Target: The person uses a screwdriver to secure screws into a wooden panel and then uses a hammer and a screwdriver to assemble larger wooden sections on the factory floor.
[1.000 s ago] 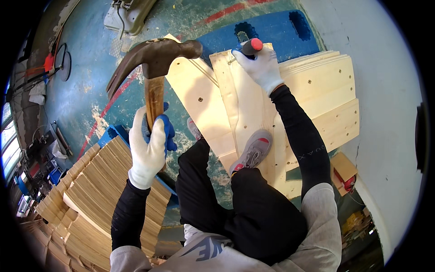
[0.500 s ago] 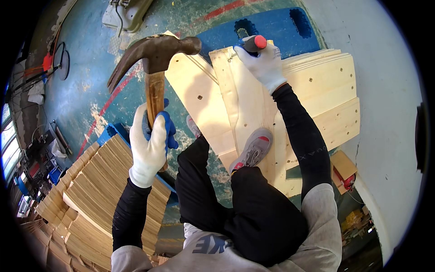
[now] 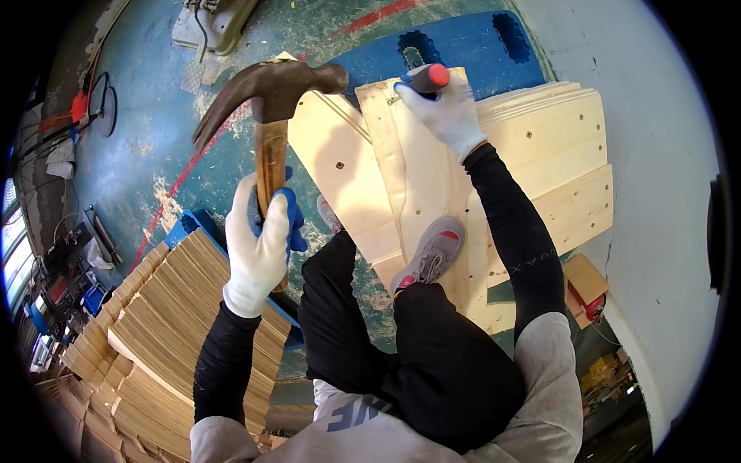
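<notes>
Head view: my left hand [image 3: 261,248] grips a claw hammer [image 3: 266,100] by its wooden handle, head raised above the floor. My right hand [image 3: 448,112] is closed around a red-capped tool [image 3: 426,77] at the far edge of a pale wooden board [image 3: 417,185], one shoe [image 3: 432,251] resting on it.

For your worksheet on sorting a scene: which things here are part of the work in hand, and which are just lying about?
In use:
left hand gripping the hammer
right hand holding a red-capped tool
wooden boards under the shoe

Lying about:
stack of thin wooden sheets
blue pallet
grey tray
small box
</notes>
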{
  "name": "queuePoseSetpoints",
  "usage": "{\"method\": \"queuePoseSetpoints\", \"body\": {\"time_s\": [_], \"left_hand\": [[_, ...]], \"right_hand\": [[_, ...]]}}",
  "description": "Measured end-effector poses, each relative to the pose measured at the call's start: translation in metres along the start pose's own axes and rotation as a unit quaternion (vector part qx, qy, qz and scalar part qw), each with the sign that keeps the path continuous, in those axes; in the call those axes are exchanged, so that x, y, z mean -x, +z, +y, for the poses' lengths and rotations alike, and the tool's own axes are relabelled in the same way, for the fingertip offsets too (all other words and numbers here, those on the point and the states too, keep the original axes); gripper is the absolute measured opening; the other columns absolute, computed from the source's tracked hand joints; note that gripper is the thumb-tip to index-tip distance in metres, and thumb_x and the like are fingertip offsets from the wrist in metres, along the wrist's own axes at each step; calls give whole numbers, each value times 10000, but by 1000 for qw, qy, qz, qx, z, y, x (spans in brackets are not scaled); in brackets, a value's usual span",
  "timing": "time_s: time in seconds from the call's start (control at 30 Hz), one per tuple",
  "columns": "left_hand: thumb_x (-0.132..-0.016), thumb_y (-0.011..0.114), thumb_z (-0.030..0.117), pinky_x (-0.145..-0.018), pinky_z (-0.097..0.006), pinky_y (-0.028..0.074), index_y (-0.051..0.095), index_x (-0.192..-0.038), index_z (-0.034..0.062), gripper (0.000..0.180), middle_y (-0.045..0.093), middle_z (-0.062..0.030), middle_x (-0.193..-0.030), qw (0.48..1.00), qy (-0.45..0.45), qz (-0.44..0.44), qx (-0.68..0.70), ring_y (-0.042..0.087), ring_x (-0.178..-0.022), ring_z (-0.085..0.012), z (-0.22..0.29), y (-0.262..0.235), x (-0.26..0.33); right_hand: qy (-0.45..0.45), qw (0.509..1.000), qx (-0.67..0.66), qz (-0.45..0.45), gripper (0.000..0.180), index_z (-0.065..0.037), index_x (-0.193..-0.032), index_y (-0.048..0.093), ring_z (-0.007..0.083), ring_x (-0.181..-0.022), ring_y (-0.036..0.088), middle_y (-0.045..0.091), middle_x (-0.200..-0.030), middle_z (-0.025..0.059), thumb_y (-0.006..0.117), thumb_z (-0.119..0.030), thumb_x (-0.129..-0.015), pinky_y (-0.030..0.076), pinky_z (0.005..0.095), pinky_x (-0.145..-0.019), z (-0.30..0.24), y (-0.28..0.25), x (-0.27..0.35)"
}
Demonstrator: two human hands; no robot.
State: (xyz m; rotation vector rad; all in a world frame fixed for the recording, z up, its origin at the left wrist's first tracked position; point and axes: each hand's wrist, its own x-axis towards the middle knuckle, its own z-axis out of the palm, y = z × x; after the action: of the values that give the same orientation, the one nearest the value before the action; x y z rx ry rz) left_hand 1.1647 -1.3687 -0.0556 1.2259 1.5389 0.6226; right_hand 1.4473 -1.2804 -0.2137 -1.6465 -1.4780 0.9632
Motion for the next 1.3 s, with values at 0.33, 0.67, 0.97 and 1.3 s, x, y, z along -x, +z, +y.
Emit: {"method": "queuePoseSetpoints", "body": {"time_s": [0.33,0.67,0.97,1.3], "left_hand": [[-1078,521,183,-522,-209,425,552,-1330,-17,323,540,21,-749,996,-84,6,-6,479,-607,-35,-35,6,-7],[-1077,515,165,-531,-200,414,562,-1329,-12,312,535,33,-766,995,-96,1,-11,480,-638,-22,-33,10,-10],[-1075,518,160,-545,-200,435,566,-1319,-17,305,544,22,-775,995,-97,0,0,512,-659,-32,-39,14,-11],[-1073,520,165,-553,-195,429,561,-1307,-30,307,541,22,-774,997,-74,3,-28,503,-650,-32,-41,11,-8]], "right_hand": [[126,977,-141,97,249,12,-1015,732,97,-735,654,714,-822,25,778,-201,-896,531,257,-701,4,-11,3],[37,999,-30,16,323,-22,-975,692,197,-792,683,700,-844,65,784,-313,-868,534,317,-768,0,-9,-3],[44,999,-21,-12,308,-28,-991,695,146,-803,669,702,-859,50,798,-288,-862,540,303,-774,-7,-3,1],[-3,1000,3,-9,348,-12,-951,675,178,-793,670,697,-853,70,753,-346,-888,524,327,-756,1,-2,-7]]}}
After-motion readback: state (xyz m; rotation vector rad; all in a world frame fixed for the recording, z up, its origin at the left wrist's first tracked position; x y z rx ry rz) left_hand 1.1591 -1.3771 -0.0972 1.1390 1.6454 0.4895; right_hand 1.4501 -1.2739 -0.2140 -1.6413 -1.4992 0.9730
